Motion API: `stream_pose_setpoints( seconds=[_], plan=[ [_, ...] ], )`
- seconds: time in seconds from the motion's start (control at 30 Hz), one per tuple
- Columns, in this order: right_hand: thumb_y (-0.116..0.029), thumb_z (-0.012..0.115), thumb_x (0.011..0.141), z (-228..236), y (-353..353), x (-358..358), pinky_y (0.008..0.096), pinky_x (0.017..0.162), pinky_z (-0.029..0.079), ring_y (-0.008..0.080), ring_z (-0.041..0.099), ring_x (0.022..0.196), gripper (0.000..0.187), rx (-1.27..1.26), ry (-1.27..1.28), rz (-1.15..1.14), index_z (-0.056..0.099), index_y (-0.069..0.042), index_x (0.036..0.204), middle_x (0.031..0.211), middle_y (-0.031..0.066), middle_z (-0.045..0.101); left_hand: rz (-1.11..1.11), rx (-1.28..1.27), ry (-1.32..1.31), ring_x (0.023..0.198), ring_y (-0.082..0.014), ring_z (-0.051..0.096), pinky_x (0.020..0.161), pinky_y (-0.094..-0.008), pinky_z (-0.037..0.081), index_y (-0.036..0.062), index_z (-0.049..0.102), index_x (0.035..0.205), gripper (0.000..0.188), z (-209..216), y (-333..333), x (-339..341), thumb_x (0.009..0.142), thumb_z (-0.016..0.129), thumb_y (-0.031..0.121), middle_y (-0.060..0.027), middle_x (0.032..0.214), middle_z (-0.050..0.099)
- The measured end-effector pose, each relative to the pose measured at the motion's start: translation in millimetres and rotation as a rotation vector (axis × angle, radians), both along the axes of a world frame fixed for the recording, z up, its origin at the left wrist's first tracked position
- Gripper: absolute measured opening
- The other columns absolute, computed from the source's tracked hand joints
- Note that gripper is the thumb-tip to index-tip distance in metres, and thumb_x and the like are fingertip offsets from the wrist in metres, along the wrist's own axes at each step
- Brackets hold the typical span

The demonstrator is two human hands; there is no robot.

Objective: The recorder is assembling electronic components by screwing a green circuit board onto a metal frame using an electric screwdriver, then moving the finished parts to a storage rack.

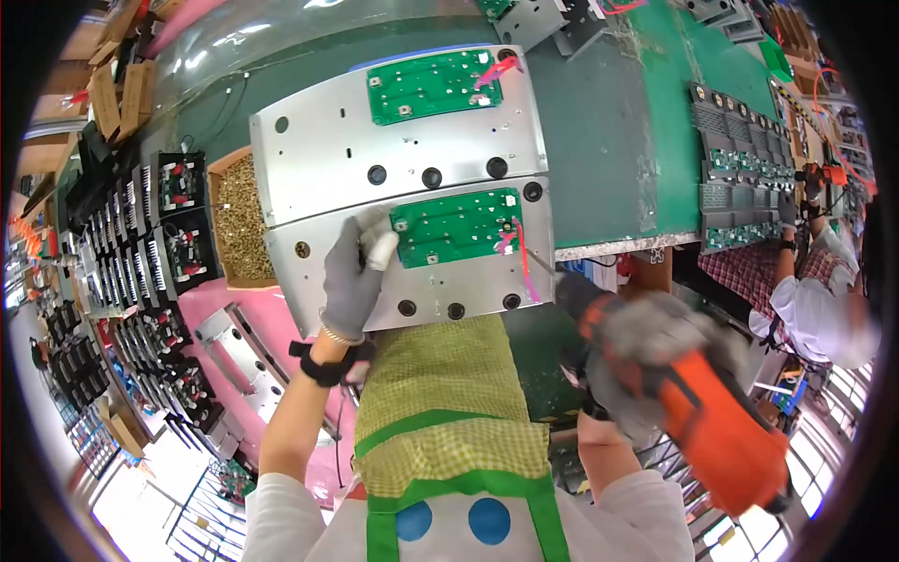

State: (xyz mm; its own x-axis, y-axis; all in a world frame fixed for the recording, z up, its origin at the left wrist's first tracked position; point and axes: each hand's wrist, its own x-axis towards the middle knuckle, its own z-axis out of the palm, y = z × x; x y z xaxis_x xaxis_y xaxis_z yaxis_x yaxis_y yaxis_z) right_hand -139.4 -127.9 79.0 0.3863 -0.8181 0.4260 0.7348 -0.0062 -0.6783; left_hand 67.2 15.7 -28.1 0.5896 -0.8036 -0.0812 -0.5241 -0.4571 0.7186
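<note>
Board (454, 228) sits on near metal plate (431, 288), second board (435, 86) on far plate (309, 159). Both look placed; fastening unreadable, near one probably still being screwed. Right hand (655, 342) clamped round orange driver (726, 431), blurred. Left hand (353, 272) at near board's left edge; can't tell if fingers pinch. Count: two boards, two plates, one driver.

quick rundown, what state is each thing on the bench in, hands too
left hand: gloved, resting on near panel beside its board
right hand: gloved, gripping power driver, blurred
power driver: held tilted; running or not, can't tell
near panel: lying flat
near board: lying on near panel, wires attached
far panel: flat
far board: on far panel
</note>
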Motion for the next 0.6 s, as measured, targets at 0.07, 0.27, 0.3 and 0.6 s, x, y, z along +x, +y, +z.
stream_pose_setpoints(
  seconds=[0.07, 0.27, 0.3, 0.6],
  plan=[
    [-0.022, 0.068, 0.077, 15.9, -10.0, 4.4, 0.0298, 0.045, 0.046, 0.0204, 0.055, 0.055, 0.047, -0.320, -0.177, -0.206, 0.043, 0.000, 0.109, 0.077, 0.0136, 0.057, 0.410, -0.335, 1.228, 0.068, -0.0096, 0.053, 0.062, -0.0229, 0.044, 0.0018, 0.052, 0.117, 0.031, 24.2, -0.5, -6.9, 0.090, 0.052, 0.018, -0.0052, 0.092, 0.060],
    [-0.024, 0.072, 0.074, 47.1, -4.8, 10.8, 0.0279, 0.043, 0.047, 0.0197, 0.057, 0.052, 0.040, -0.339, -0.092, -0.097, 0.048, -0.001, 0.097, 0.070, 0.0122, 0.058, 0.179, -0.264, 1.706, 0.055, -0.0061, 0.046, 0.050, -0.0184, 0.036, -0.0011, 0.048, 0.121, 0.033, 67.4, -14.8, -27.0, 0.093, 0.044, 0.016, -0.0081, 0.090, 0.059],
    [-0.024, 0.072, 0.074, 49.5, -3.6, 10.3, 0.0276, 0.043, 0.047, 0.0196, 0.057, 0.051, 0.039, -0.348, -0.092, -0.086, 0.049, -0.001, 0.095, 0.069, 0.0120, 0.058, 0.173, -0.269, 1.697, 0.055, -0.0061, 0.046, 0.050, -0.0184, 0.036, -0.0011, 0.048, 0.121, 0.033, 68.6, -16.4, -29.9, 0.093, 0.044, 0.016, -0.0081, 0.090, 0.059],
    [-0.028, 0.078, 0.070, 61.3, 14.0, 8.7, 0.0255, 0.041, 0.049, 0.0204, 0.062, 0.049, 0.035, -0.305, 0.019, -0.033, 0.056, -0.003, 0.079, 0.060, 0.0099, 0.060, -0.006, -0.222, 1.753, 0.047, -0.0043, 0.040, 0.040, -0.0185, 0.027, 0.0040, 0.054, 0.096, 0.023, 55.4, -10.5, -32.4, 0.094, 0.048, 0.026, -0.0004, 0.067, 0.053]
  ],
)
